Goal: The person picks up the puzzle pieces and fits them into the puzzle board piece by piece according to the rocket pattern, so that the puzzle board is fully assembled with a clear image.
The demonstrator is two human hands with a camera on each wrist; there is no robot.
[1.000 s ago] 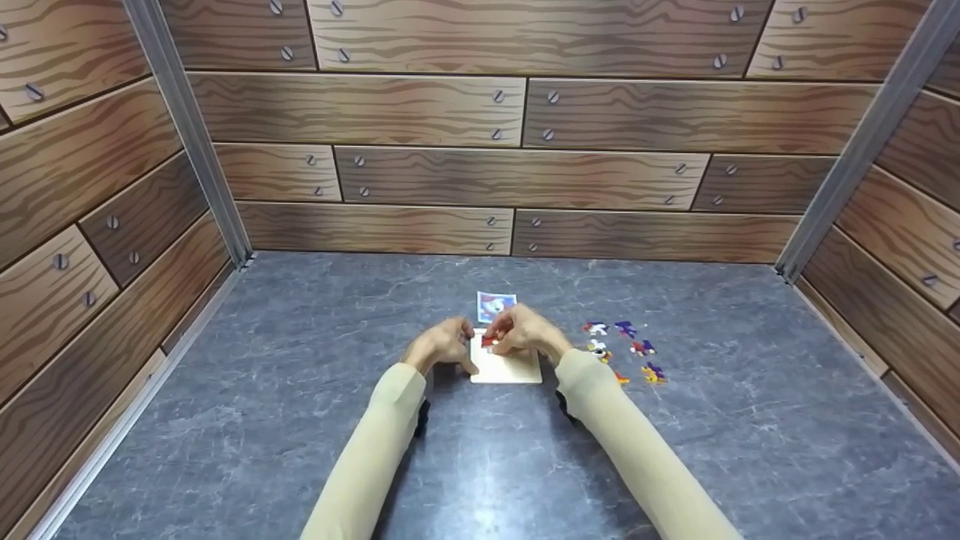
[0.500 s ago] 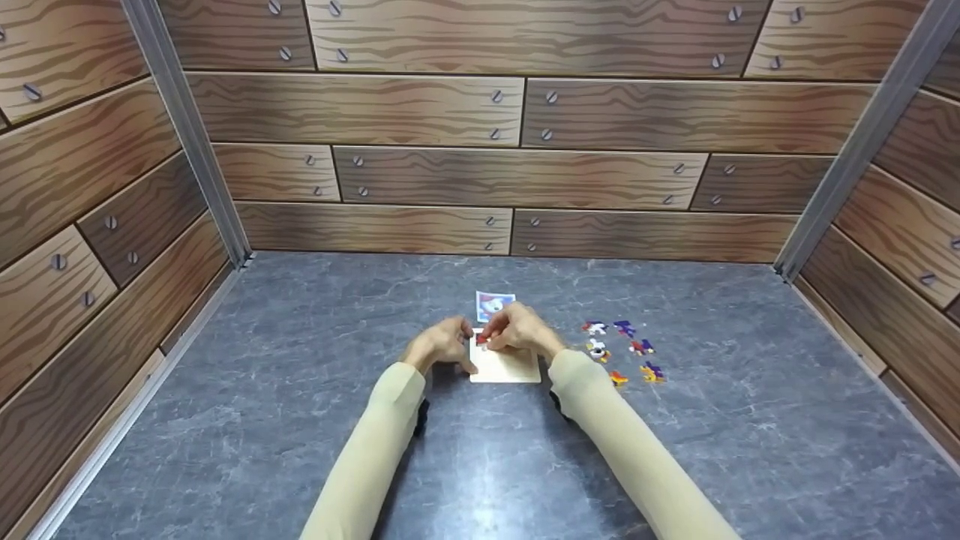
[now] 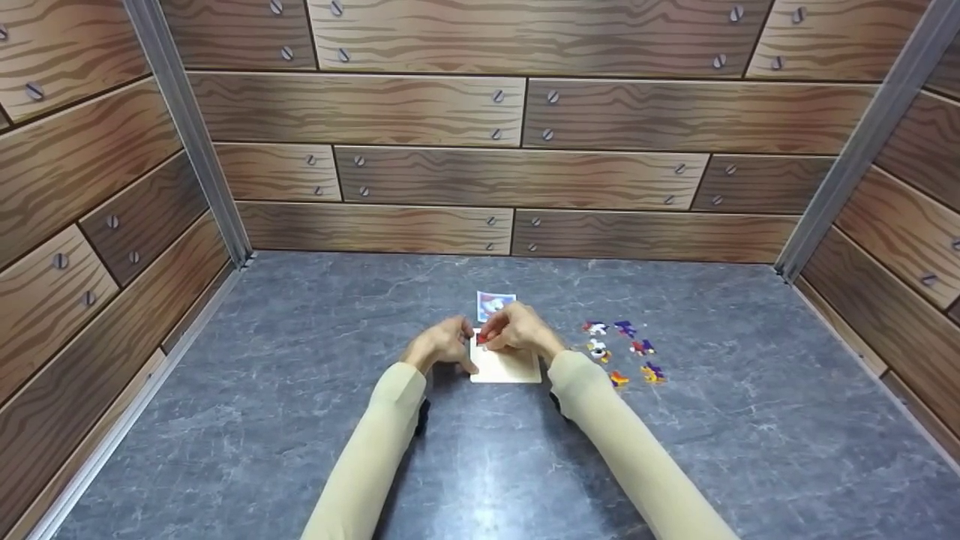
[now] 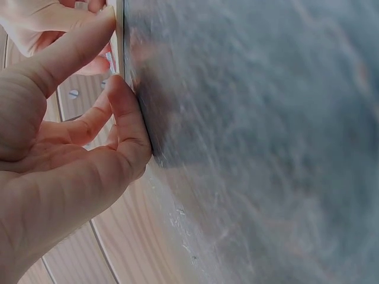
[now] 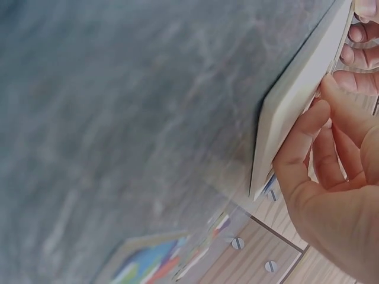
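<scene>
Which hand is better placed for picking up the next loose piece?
Probably the right hand: the loose pieces lie on its side, while the left hand is at the left edge of the board.

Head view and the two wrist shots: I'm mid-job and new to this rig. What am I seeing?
No machine here: each grip is a person's bare hand. The wide picture comes from a camera worn on the head; the two tilted close-ups come from one on each wrist. On the gray table lies a pale board, with a small picture card beyond it and loose puzzle pieces to its right. The left grip touches the board's left edge. The right grip holds a red piece near the board's far left corner.
</scene>
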